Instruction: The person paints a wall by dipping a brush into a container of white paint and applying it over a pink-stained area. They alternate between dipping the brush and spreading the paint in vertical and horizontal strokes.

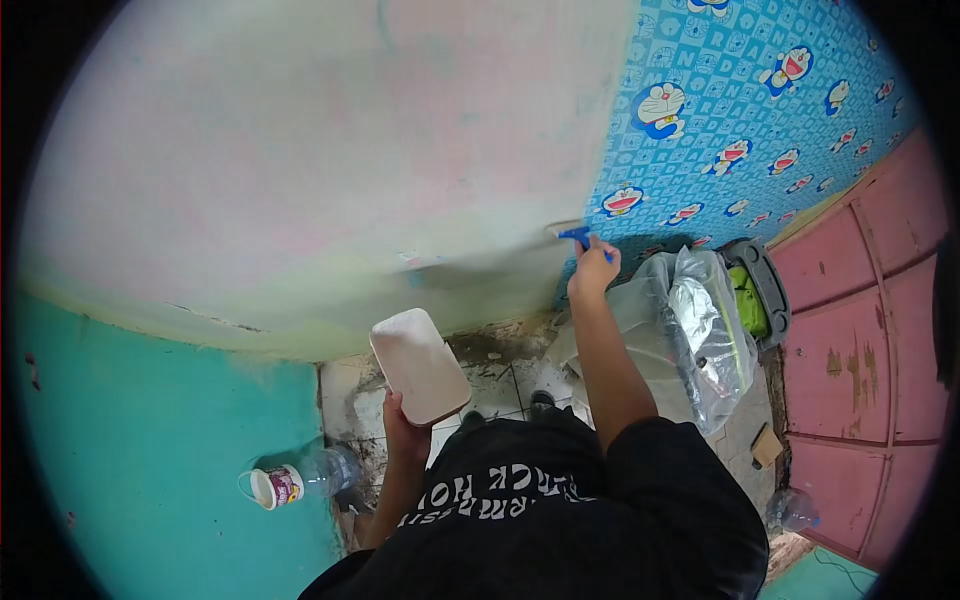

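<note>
My left hand [402, 430] is closed on the near side of a white rectangular tray [420, 367] with rounded corners, held in front of my body. Up at the wall, my right hand [597, 267] grips a blue-handled brush [577, 236]. The brush's pale, wide end is right at the whitish painted wall [400, 150], beside the edge of the blue cartoon wallpaper [690, 150]. A faint pink tint shows through the white coat.
A clear plastic bag [705, 340] covers items at the right, beside a grey-and-green case [755, 300]. Pink panels [840, 380] stand farther right. On the left are a teal wall [190, 420], a small white bucket [275, 487] and a clear plastic bottle [330, 470].
</note>
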{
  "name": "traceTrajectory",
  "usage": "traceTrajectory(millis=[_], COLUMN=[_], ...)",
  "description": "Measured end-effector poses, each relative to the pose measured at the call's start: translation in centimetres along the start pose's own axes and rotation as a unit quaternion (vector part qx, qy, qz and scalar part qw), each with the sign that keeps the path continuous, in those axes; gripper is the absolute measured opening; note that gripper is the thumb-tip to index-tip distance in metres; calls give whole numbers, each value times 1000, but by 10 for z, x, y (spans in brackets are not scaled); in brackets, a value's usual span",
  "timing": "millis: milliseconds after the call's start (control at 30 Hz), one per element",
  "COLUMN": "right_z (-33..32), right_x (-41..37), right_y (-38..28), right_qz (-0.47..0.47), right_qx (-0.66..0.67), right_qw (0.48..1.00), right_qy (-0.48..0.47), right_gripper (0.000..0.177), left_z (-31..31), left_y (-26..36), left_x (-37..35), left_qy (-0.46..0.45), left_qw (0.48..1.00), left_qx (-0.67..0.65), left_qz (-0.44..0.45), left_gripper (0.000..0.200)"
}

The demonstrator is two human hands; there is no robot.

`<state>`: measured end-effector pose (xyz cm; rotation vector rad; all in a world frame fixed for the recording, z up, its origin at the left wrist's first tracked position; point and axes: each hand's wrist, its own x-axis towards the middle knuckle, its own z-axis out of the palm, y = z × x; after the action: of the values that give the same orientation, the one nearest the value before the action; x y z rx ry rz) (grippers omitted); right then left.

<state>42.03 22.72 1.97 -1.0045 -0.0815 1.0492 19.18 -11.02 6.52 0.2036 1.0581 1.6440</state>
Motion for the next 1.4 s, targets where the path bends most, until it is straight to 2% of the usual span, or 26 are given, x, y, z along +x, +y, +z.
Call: traceTrajectory(millis=[33, 100, 233, 367, 467, 533, 667, 733, 867, 967, 1100, 1267, 1400], right_z=[14, 24, 1, -46, -60, -58, -48, -41, -16, -3, 4, 11, 31], right_x=[-7, -18, -21, -11, -26, -36, -58, -62, -78, -93, -101, -114, -132], right_y=[-22, -70, -97, -57, -47, -59, -113, -139, -177, -185, -186, -178, -194], right_qz=[8, 6, -53, -27, 24, 49, 69, 17, -40, -90, -124, -164, -285], right_qx=[29, 74, 114, 44, 5, 3, 4, -11, -42, -135, -212, -280, -344], right_qw=[1000, 994, 971, 991, 993, 989, 971, 958, 925, 886, 829, 799, 674], right_qy=[-5, -78, -202, -124, -114, -143, -227, -285, -375, -435, -502, -506, -588], right_gripper=[21, 19, 16, 16, 16, 15, 17, 19, 15, 15, 24, 20, 15], left_z=[7, 5, 21, 36, 48, 56, 63, 84, 97, 109, 129, 135, 142], left_y=[-2, -7, -5, -10, -15, -17, -27, -25, -35, -40, -35, -36, -37], left_x=[3, 12, 19, 27, 29, 26, 33, 32, 42, 49, 52, 60, 55], left_qy=[-2, 10, 17, 23, 10, -6, -12, -31, -59, -73, -99, -125, -142], left_qw=[1000, 1000, 998, 998, 998, 999, 999, 999, 998, 997, 995, 991, 989], left_qx=[21, 23, 29, 24, 28, 31, -20, -11, -1, -1, -12, -25, -34], left_qz=[4, 13, 48, 52, 52, 37, 22, 31, 34, 28, 29, 34, 25], left_gripper=[63, 63, 62, 64, 67, 70, 58, 57, 57, 58, 61, 67, 73])
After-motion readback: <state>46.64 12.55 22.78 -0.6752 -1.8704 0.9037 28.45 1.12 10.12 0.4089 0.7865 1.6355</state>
